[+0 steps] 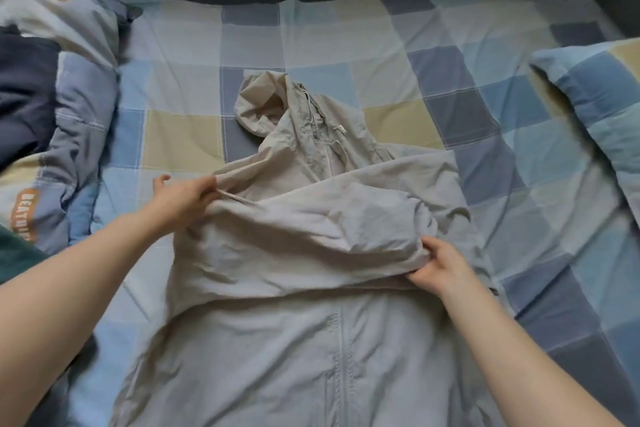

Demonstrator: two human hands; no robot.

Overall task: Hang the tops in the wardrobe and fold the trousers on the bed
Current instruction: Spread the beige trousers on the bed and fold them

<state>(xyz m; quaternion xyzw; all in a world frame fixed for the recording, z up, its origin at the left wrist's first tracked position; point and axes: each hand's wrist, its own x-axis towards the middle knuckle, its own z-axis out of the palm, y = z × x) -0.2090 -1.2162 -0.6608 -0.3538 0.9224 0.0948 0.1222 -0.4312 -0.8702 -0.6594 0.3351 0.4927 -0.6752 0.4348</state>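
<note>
Hands both pinch the beige hooded jacket [304, 236]: left hand [183, 198] at its shoulder, right hand [440, 267] gripping the folded-over sleeve, on the bed [485, 87].

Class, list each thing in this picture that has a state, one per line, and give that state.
Beige hooded jacket: front up on the bed, zip closed, hood away from the person, sleeves folded across the chest.
Left hand: grips the jacket fabric at its left edge.
Right hand: fingers curled round the folded sleeve's end.
Checked sheet: spread, creased.
Pillow: lying at the right.
Quilt: bunched at the left.
</note>
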